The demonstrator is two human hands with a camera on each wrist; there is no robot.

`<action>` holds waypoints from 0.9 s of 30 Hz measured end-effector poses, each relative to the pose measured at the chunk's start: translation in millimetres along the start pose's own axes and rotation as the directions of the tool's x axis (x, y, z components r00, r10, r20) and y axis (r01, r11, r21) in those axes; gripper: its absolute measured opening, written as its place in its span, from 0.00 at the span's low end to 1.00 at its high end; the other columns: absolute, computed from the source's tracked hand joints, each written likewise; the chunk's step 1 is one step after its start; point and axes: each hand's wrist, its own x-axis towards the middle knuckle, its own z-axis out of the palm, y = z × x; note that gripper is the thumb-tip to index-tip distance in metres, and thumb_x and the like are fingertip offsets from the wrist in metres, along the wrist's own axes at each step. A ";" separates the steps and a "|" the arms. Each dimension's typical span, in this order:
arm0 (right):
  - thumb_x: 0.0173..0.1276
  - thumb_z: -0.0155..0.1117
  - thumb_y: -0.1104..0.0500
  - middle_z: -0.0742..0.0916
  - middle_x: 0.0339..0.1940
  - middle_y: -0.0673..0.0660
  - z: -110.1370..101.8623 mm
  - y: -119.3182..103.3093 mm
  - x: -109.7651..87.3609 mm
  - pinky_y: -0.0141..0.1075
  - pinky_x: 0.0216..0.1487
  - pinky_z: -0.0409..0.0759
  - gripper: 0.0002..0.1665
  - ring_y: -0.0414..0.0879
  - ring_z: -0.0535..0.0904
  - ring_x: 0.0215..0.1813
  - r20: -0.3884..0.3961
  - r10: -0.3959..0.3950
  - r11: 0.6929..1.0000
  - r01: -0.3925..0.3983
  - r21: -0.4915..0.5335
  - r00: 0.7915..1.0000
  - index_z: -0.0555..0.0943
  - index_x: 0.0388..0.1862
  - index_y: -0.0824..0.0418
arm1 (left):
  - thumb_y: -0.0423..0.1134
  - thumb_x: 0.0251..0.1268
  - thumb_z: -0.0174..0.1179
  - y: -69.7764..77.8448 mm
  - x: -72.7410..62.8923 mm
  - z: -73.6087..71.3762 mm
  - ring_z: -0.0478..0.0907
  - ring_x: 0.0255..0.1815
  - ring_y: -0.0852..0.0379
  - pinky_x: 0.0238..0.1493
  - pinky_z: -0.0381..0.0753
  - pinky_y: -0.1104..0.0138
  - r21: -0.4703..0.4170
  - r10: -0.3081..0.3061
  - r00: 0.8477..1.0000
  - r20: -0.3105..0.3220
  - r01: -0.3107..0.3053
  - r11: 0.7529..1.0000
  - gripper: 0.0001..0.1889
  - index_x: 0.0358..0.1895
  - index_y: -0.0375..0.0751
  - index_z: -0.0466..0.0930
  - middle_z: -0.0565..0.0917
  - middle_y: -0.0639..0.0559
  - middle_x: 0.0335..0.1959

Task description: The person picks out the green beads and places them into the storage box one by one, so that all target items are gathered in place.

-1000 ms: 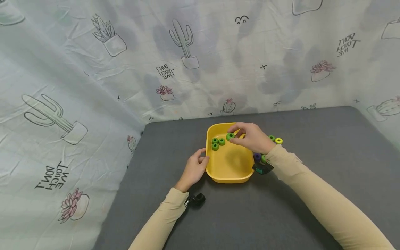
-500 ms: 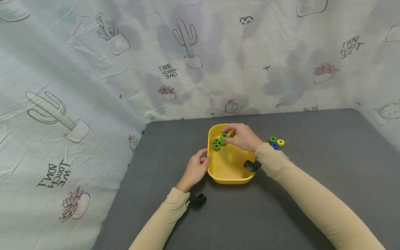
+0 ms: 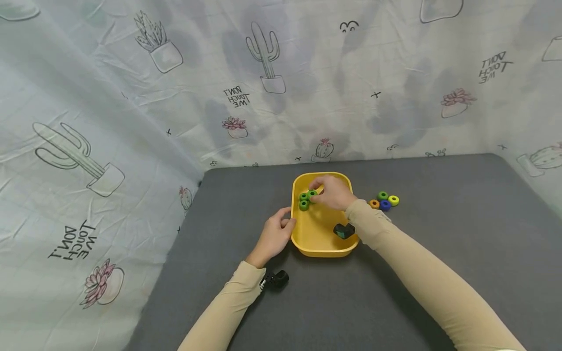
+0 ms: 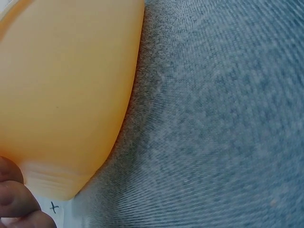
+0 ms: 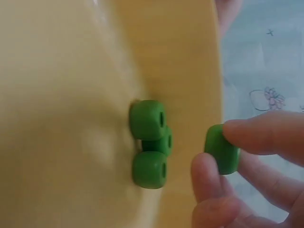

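My left hand (image 3: 273, 236) holds the left side of a yellow tray (image 3: 325, 254), thumb at the rim. In the left wrist view its curled fingers (image 4: 16, 197) touch the outer wall. Over the tray's far left part, my right hand (image 3: 333, 193) pinches a green bead (image 5: 223, 151) between thumb and finger. Three other green beads (image 5: 147, 119) lie close together on the tray floor near its wall, as the right wrist view shows. From the head view, the hand and the held bead partly cover this cluster.
Right of the tray, on the grey table (image 3: 439, 234), sit an orange bead (image 3: 373, 204), a blue bead (image 3: 385, 205), a green bead (image 3: 383, 195) and a yellow bead (image 3: 393, 200). The right sleeve (image 3: 412, 253) may hide more there. A printed curtain (image 3: 307, 122) hangs behind.
My right hand has moved left with the green bead, toward the green beads in the tray. The sleeve's shift uncovers the orange and blue beads. My left hand stays at the tray's side.
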 end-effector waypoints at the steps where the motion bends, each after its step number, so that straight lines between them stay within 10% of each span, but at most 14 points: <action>1: 0.72 0.71 0.61 0.85 0.59 0.65 1.6 0.2 1.0 0.51 0.61 0.80 0.18 0.60 0.82 0.59 0.006 0.008 1.000 -0.007 -0.013 1.000 0.84 0.57 0.65 | 0.38 0.83 0.51 0.1 -0.2 -0.1 0.68 0.17 0.60 0.22 0.66 0.69 0.002 -0.002 1.000 0.001 0.002 1.000 0.24 0.76 0.35 0.67 0.81 0.47 0.25; 27: 0.69 0.72 0.64 0.86 0.60 0.65 12.7 7.6 13.4 0.52 0.68 0.76 0.16 0.60 0.79 0.66 0.089 0.085 0.987 -0.072 -0.141 0.992 0.85 0.54 0.65 | 0.38 0.83 0.51 -0.3 1.2 -1.3 0.71 0.20 0.59 0.25 0.68 0.69 0.021 -0.008 1.000 0.003 0.008 1.000 0.25 0.77 0.33 0.66 0.86 0.43 0.30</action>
